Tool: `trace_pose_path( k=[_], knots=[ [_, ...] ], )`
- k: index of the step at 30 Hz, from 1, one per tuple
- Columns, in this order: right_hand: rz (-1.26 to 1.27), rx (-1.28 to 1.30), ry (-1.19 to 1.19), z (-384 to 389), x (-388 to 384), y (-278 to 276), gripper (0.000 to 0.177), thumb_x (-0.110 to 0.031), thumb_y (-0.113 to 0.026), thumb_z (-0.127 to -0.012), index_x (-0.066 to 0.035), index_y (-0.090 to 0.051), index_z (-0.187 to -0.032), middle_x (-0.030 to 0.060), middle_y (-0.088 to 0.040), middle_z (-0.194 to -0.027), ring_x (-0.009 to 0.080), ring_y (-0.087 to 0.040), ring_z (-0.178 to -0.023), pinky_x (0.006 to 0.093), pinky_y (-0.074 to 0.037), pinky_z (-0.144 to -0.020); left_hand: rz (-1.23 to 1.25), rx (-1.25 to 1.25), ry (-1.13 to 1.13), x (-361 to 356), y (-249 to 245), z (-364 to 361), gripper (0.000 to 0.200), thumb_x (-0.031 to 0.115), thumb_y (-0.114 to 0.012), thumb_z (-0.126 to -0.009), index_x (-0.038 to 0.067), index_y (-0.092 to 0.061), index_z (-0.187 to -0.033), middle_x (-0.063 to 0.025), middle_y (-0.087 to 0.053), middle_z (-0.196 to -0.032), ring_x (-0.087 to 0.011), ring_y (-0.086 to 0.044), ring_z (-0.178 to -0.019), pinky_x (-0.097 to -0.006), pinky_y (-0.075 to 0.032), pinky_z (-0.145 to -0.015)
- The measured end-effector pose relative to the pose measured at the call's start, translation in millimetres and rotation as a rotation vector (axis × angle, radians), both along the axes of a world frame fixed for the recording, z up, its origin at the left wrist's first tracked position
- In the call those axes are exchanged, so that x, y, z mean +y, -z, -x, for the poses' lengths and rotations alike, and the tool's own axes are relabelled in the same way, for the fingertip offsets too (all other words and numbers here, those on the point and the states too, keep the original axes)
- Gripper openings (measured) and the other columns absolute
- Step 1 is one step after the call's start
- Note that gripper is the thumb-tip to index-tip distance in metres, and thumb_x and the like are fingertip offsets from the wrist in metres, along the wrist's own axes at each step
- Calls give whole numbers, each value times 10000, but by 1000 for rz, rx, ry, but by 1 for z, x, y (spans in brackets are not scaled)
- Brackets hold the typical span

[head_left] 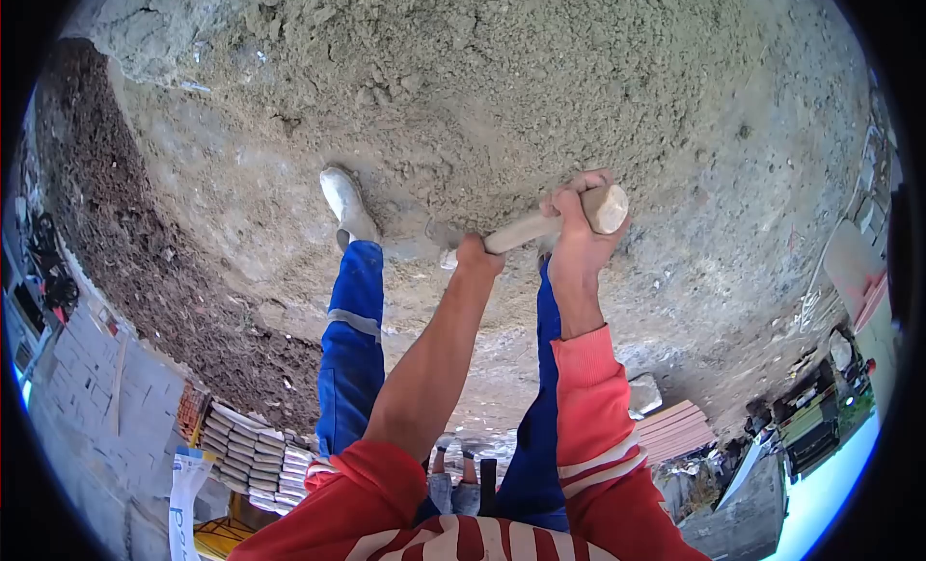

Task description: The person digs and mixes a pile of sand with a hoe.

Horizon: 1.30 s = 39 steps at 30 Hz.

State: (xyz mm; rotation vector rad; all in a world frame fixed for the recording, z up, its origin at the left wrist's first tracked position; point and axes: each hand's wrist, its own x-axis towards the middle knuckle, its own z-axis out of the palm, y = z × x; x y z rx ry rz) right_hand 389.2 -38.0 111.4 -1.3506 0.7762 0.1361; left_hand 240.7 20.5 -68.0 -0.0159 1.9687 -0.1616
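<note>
A thick, pale wooden tool handle slants across in front of my legs, its blunt cut end toward the right. My right hand is wrapped round it just below that end. Lower down, my left hand is closed on the same handle. A short pale piece shows past the left hand, beside a dull grey shape near the soil; I cannot tell what kind of tool head it has. Loose damp grey-brown soil or mix spreads ahead. My muddy, light-coloured boot stands on the ground at left.
Darker earth banks up along the left. Behind me are stacked filled bags, a white printed sack and reddish corrugated sheeting. A pale stone lies behind on the right. Another person's legs show between mine.
</note>
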Motion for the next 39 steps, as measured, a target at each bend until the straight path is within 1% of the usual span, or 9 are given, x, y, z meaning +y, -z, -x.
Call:
trace_pose_path(
  k=[7,9,13,19,22,26,31,36,39],
  knots=[
    [-59,-356,17,-74,-100,-171,135,64,-497,-754,-47,-426,-782,47,-447,-706,157,-452,-581,341,-430,-584,47,-341,-186,-40,-164,-120,126,160,-492,-907,56,-508,-976,-85,-548,-843,-237,-584,-763,-436,-519,-767],
    [-133,-429,129,-99,-139,-212,102,-2,-500,-769,-68,-424,-789,38,-424,-688,161,-420,-584,362,-408,-642,-66,-638,-221,-57,-191,-144,160,201,-540,-904,93,-494,-1013,-83,-509,-938,-237,-526,-874,-463,-478,-883],
    [-189,-483,331,-139,-233,-208,121,-31,-515,-770,-104,-423,-799,27,-412,-706,162,-420,-629,363,-371,-696,-134,-778,-208,-99,-193,-207,140,196,-556,-919,101,-496,-1002,-60,-512,-928,-213,-532,-875,-433,-477,-892],
    [-397,-198,152,-82,-210,-127,118,-31,-517,-748,-96,-438,-808,38,-422,-708,169,-405,-591,365,-385,-640,-236,-533,-330,-91,-164,-44,92,170,-533,-929,80,-520,-946,-36,-566,-866,-191,-602,-845,-386,-530,-852],
    [-363,19,137,11,-144,-56,155,66,-484,-728,-63,-437,-800,62,-437,-684,147,-421,-555,300,-395,-528,-241,-141,-180,-64,-109,99,91,169,-498,-929,85,-532,-924,-42,-574,-894,-188,-596,-831,-369,-526,-825],
    [-152,187,-178,104,-89,24,182,98,-529,-757,-63,-454,-797,42,-464,-691,147,-487,-590,313,-439,-576,-93,98,-117,-56,-31,196,180,197,-380,-978,95,-527,-995,-45,-584,-881,-205,-608,-826,-401,-539,-840],
    [103,-42,-314,15,-83,38,163,103,-537,-756,-44,-467,-757,42,-480,-679,131,-500,-606,291,-435,-589,234,-138,-208,-89,84,71,293,231,-376,-950,84,-580,-1102,-90,-652,-1079,-240,-631,-1024,-406,-504,-933],
    [89,-151,-330,-35,-88,-19,168,70,-589,-748,-33,-456,-738,2,-480,-717,84,-485,-679,256,-433,-636,269,-370,-148,-97,28,-4,271,237,-507,-918,62,-560,-1118,-95,-647,-1027,-274,-639,-973,-415,-513,-867],
    [32,-240,-249,-57,-106,-102,171,87,-555,-753,-36,-438,-767,24,-485,-709,103,-475,-642,273,-422,-615,197,-329,-315,-116,0,-3,305,287,-414,-960,44,-563,-1069,-142,-620,-1109,-295,-604,-1060,-486,-493,-924]
  ],
)
